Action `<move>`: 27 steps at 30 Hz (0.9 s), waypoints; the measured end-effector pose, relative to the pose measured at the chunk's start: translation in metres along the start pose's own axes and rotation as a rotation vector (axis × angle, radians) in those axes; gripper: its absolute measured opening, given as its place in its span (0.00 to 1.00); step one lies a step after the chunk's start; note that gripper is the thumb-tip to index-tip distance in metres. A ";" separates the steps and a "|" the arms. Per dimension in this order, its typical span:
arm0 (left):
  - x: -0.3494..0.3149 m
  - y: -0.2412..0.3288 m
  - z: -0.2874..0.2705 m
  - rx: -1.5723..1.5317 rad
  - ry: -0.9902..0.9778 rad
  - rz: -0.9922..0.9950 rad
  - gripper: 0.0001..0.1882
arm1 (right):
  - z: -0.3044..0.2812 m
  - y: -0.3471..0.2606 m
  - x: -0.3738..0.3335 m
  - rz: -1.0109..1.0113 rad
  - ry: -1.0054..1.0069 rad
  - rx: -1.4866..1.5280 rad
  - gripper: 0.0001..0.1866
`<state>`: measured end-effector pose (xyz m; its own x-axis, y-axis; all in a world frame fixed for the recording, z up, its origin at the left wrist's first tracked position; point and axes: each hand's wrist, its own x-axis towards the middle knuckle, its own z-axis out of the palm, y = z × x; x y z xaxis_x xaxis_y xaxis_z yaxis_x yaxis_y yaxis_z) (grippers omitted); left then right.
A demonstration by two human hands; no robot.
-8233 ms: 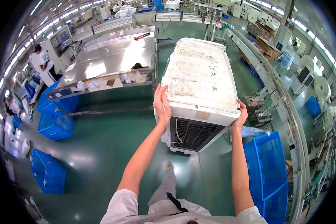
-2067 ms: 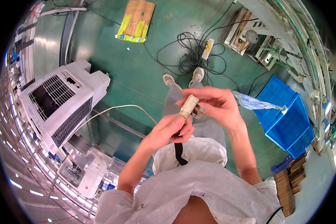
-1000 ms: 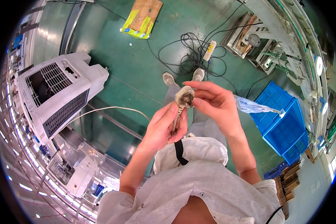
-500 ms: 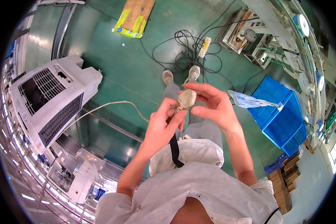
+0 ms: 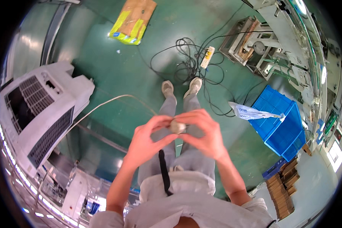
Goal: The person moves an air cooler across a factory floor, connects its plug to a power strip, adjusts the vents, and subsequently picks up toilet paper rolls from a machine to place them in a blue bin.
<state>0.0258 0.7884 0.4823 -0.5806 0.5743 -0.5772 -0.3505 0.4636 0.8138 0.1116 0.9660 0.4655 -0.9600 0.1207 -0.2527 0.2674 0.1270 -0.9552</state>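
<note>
Right of the white, box-shaped plastic cooler point(image 5: 60, 100), we grip the off-white, rounded plastic plug point(image 5: 177, 127) between the fingertips of our left hand point(image 5: 142, 140) and right hand point(image 5: 210, 138), probably for steadiness, with the thin, pale cable point(image 5: 121, 95) slack toward the cooler.

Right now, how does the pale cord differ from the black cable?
The pale cord is off-white, while the black cable is dark. The pale cord curves in one arc from the white machine toward the left hand; the black cable lies in tangled loops on the floor by the shoes. Both are long and thin.
</note>
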 end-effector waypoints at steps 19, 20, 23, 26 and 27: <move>0.187 -0.255 0.087 0.672 -0.070 0.275 0.16 | -0.016 0.281 0.037 0.364 -0.043 -0.363 0.12; 0.200 -0.268 0.093 0.704 -0.091 0.309 0.16 | -0.013 0.292 0.041 0.309 -0.076 -0.386 0.12; 0.245 -0.300 0.102 0.788 -0.074 0.488 0.15 | -0.015 0.344 0.053 0.177 -0.067 -0.571 0.14; 0.282 -0.335 0.104 0.778 -0.068 0.511 0.15 | -0.051 0.442 0.085 0.419 0.253 -0.378 0.17; 0.293 -0.344 0.101 0.767 -0.067 0.498 0.16 | -0.065 0.481 0.095 0.544 0.339 -0.311 0.22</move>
<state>0.0504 0.8656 0.0261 -0.4816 0.8546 -0.1940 0.5265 0.4591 0.7156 0.1542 1.1027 -0.0085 -0.6185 0.5399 -0.5709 0.7611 0.2310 -0.6061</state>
